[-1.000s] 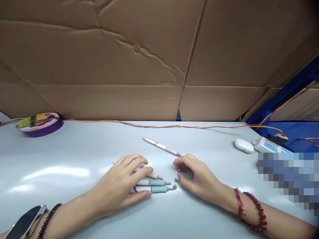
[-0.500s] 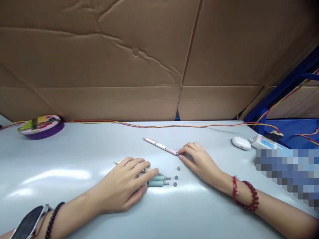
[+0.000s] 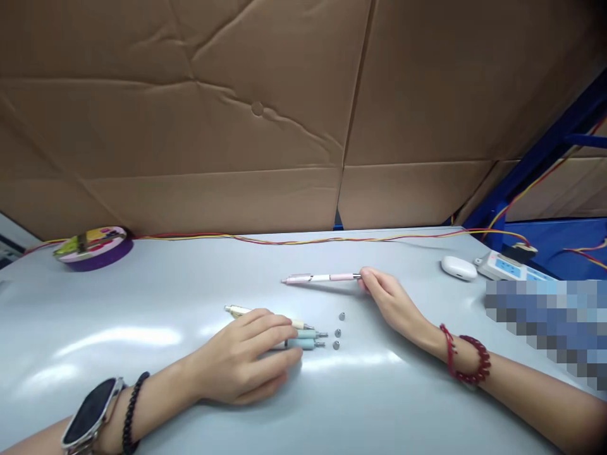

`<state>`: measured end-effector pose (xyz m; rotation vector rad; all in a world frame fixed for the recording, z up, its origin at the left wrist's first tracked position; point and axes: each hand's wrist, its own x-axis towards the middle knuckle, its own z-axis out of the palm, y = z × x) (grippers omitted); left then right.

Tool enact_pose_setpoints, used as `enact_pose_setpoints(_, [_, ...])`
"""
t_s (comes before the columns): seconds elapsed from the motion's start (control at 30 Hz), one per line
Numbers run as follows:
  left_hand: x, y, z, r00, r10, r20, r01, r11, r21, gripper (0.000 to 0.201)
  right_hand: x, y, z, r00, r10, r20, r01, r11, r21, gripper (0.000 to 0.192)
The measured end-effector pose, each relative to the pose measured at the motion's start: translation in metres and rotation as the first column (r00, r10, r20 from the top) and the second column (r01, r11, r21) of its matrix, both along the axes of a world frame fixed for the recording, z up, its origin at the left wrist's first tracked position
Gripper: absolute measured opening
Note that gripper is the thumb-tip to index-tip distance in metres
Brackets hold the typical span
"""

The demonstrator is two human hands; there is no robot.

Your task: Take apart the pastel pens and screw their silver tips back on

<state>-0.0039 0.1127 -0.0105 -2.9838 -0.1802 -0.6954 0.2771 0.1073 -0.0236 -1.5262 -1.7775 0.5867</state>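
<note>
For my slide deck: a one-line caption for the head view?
Right hand lifts a pink pen by its tip; left hand rests on three pens.

The worktop point(image 3: 142, 303) is a smooth, pale grey sheet with a soft gloss that throws back light. Behind it stands matt brown cardboard point(image 3: 237, 126), creased and dented. The pink pen point(image 3: 322, 277) looks like glossy plastic, the three small tips point(image 3: 338, 332) like bright metal, the earbud case point(image 3: 458, 268) like smooth white plastic
</note>
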Motion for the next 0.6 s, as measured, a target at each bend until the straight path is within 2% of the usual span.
enact_pose_setpoints(0.07, [0.0004, -0.0008, 0.0007, 1.0, -0.007, 0.023, 0.008, 1.0, -0.007, 0.022, -0.0004, 0.0005, 0.0005, 0.999, 0.021, -0.034, -0.022, 0.999, -0.027, 0.039])
enact_pose_setpoints(0.27, [-0.0013, 0.0015, -0.0014, 0.997, 0.068, 0.04, -0.067, 0.997, -0.029, 0.024, -0.0008, -0.0002, 0.0048, 0.993, 0.076, -0.094, -0.082, 0.994, -0.067, 0.03])
enact_pose_setpoints(0.5, [-0.0019, 0.0022, -0.0019, 0.996, 0.067, 0.061, -0.061, 0.994, -0.095, 0.027, -0.0015, -0.0008, -0.0028, 0.937, 0.065, -0.343, -0.09, 0.994, -0.059, 0.02])
enact_pose_setpoints(0.6, [-0.0015, 0.0024, -0.0031, 0.992, 0.108, 0.067, -0.1, 0.989, -0.104, 0.023, -0.0023, -0.0012, -0.0016, 0.945, 0.06, -0.321, -0.088, 0.994, -0.073, 0.022])
